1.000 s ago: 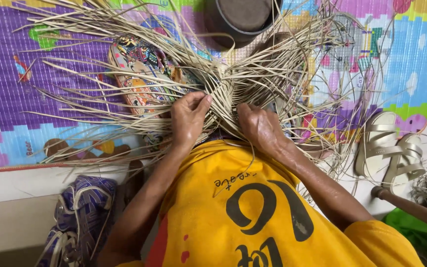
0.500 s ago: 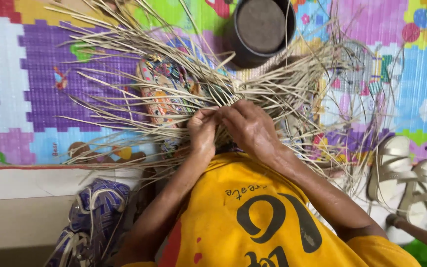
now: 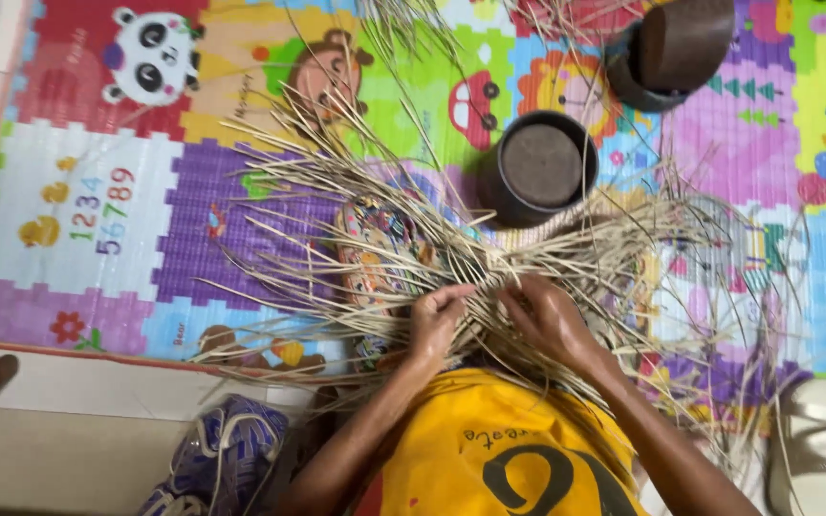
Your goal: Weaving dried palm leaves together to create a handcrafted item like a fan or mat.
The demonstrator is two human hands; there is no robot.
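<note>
Home floor with children's play mat point(image 3: 97, 220)

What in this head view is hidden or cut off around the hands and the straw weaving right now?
- Woven centre of the straw strips: hidden by the left hand and right hand, head view.
- Right fingertips: buried in strips; grip unclear.
- Pale sandal: cut by the right edge.
- Upper dark cylinder: cut by the top edge.

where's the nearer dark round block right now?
In the head view the nearer dark round block stands on the play mat, centre-right, just beyond the straw weave that both hands work; the right hand is closest, and a second block lies further back.
</note>
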